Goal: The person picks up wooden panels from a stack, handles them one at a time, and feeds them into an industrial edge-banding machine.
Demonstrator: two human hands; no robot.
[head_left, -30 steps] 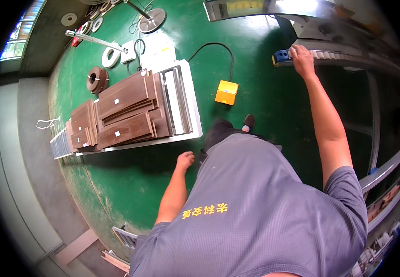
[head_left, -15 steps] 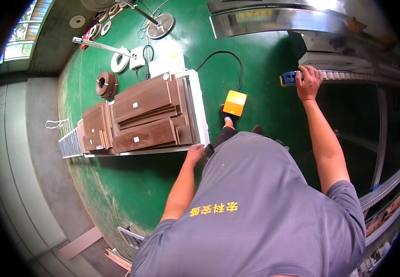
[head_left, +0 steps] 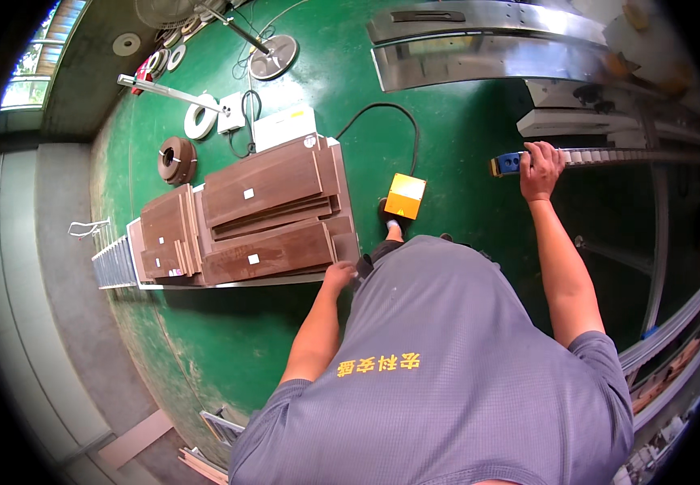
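Note:
At the right, my right hand (head_left: 540,171) has its fingers bent over the blue end piece (head_left: 509,163) of a narrow roller rail (head_left: 617,157), gripping it close to the tip. My left hand (head_left: 338,277) is low beside my waist, at the near right corner of the brown boards (head_left: 273,248). Its fingers are small and partly lost against dark cloth, so what they hold or touch cannot be made out. The boards lie in stacks, several with small white labels, on a long white-edged bed (head_left: 265,282).
An orange-yellow box (head_left: 406,196) with a black cable stands on the green floor before my feet. Beyond the boards are a brown coil (head_left: 177,160), a white coil (head_left: 200,116) and a round stand base (head_left: 273,57). Metal panels (head_left: 479,61) extend across the far right.
The right-hand board stack has shifted right over the bed's white end edge, which showed before. My right hand stays on the rail's blue end. The view has tilted slightly.

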